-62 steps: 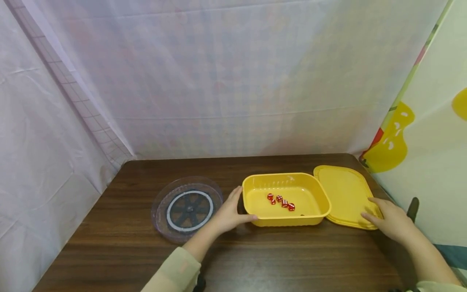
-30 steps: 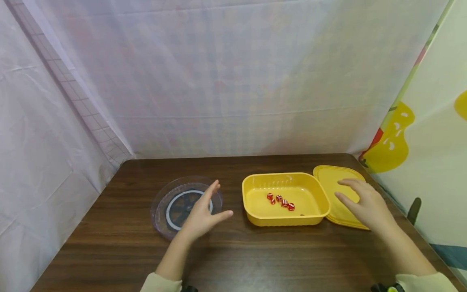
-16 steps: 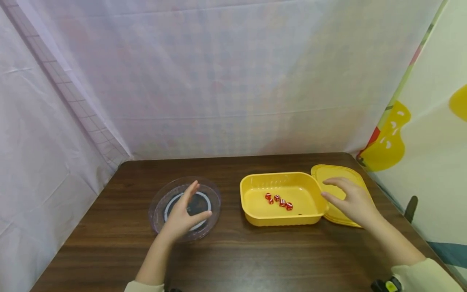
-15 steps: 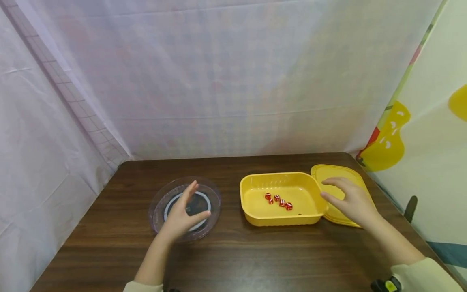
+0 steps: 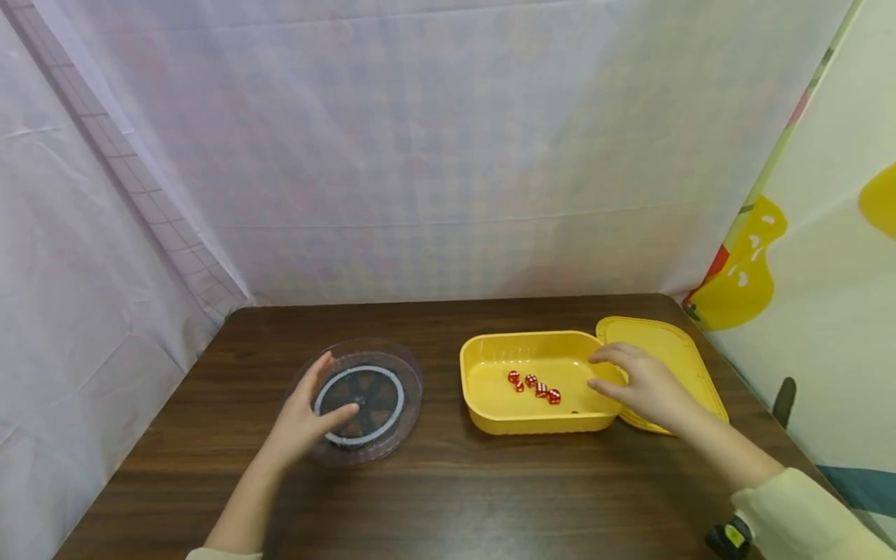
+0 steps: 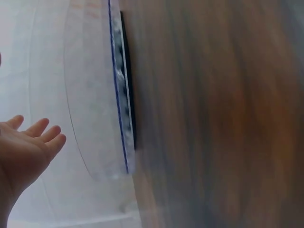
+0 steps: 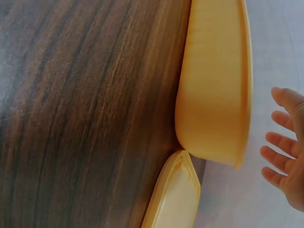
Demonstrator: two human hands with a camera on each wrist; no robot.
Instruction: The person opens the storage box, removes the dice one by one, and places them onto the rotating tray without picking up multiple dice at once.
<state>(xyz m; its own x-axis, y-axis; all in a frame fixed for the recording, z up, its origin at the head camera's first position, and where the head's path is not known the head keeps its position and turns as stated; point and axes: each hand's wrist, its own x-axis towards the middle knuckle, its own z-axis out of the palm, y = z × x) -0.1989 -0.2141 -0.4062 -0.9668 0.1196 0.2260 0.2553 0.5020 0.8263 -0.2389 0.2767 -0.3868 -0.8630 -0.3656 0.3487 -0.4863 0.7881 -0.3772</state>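
In the head view my left hand (image 5: 297,424) hovers over the left side of a round clear plastic tray (image 5: 411,408), thumb and fingers spread. A dark spoked disc with a pale ring (image 5: 371,365) shows within the tray. My right hand (image 5: 651,389), also spread and holding nothing, is above the right end of a yellow rectangular tub (image 5: 539,425). Several red dice (image 5: 542,390) with white dots lie on the tub's floor. In the right wrist view the fingers (image 7: 280,156) stand apart from the tub wall. The left wrist view shows the left palm (image 6: 23,154) bare.
A yellow lid (image 5: 686,369) lies flat right of the tub, partly beneath its edge and the right hand. All stand on a dark wooden table (image 5: 448,498). White cloth (image 5: 420,155) hangs behind, and a patterned cloth (image 5: 826,311) at the right.
The left hand has left the tub's left end and moved left over the round tray. My right hand has come off the lid and moved left over the tub's edge. The dice have not moved.
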